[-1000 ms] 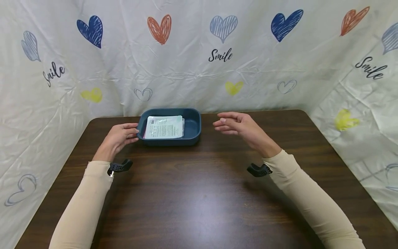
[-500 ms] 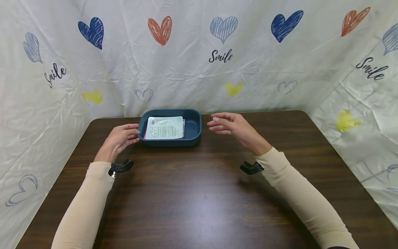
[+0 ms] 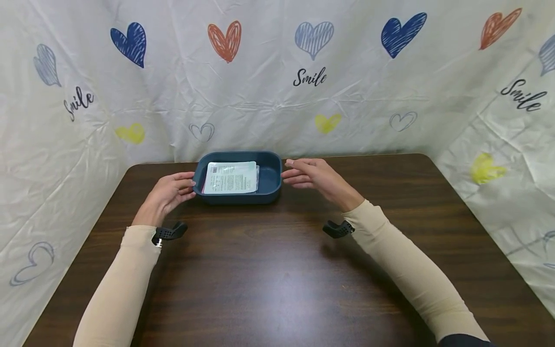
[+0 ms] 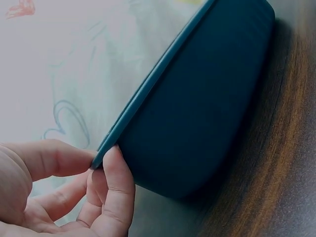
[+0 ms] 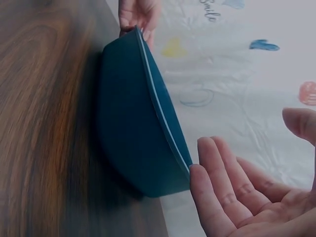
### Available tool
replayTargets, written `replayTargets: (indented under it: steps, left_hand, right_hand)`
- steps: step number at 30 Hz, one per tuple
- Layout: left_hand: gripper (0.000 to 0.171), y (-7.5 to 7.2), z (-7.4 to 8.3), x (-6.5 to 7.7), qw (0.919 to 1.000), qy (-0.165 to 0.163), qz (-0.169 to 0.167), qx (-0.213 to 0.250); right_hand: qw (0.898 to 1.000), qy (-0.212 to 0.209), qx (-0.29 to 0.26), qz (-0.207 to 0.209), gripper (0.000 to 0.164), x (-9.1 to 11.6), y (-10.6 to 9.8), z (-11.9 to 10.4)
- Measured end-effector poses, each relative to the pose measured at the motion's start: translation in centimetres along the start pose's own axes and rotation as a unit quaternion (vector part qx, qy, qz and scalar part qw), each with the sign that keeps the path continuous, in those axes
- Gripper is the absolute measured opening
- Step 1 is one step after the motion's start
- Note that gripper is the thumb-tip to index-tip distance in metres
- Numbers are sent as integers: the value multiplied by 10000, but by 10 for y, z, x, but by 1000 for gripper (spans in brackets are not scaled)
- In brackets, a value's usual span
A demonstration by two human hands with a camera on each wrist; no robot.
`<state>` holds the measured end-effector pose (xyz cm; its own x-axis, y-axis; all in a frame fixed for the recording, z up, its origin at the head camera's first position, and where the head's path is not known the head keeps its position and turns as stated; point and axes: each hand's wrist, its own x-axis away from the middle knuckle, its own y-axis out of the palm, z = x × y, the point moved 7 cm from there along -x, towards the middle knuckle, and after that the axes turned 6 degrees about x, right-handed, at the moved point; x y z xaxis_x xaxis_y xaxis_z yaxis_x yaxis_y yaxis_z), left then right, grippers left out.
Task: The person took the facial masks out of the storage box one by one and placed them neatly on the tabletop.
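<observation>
A dark blue rectangular bin [image 3: 270,171] with rounded corners stands near the table's far edge. Inside it, toward its left side, lie flat pale printed packets [image 3: 231,178], one on another. My left hand [image 3: 170,195] pinches the bin's left rim, thumb on top and fingers under the lip, as the left wrist view shows. At the other end, my right hand [image 3: 318,177] has its fingers extended and the thumb held apart; its fingertips [image 5: 197,173] reach the right end of the rim in the right wrist view.
The bin rests on a dark brown wooden table [image 3: 260,270]. A white cloth [image 3: 260,91] printed with hearts and "Smile" hangs behind the table and along both sides. Each wrist wears a black strap [image 3: 170,232].
My right hand has moved left across the table, from apart from the bin to its right end. The left hand and the bin have stayed in place.
</observation>
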<state>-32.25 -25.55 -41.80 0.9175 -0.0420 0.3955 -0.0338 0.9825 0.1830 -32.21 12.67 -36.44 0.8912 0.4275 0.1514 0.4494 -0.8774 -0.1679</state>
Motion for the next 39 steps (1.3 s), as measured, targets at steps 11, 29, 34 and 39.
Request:
replayTargets:
  steps: [11,29,34,39]
  left_hand:
    - [54,0,1,-1,9999,-43,11,164]
    - [53,1,-2,0,10000,36,29,-43]
    - [53,0,-2,0,9999,66,72,-136]
    - [52,0,0,-2,9996,122,88,-231]
  right_hand:
    - [9993,61,-295,-201,53,-22,16,-6]
    - [9989,143,-280,-342,51,-62,42,-8]
    - [9994,171,-135,-250,55,-72,50,-10]
    - [9994,170,-168,-236,57,-83,58,-11]
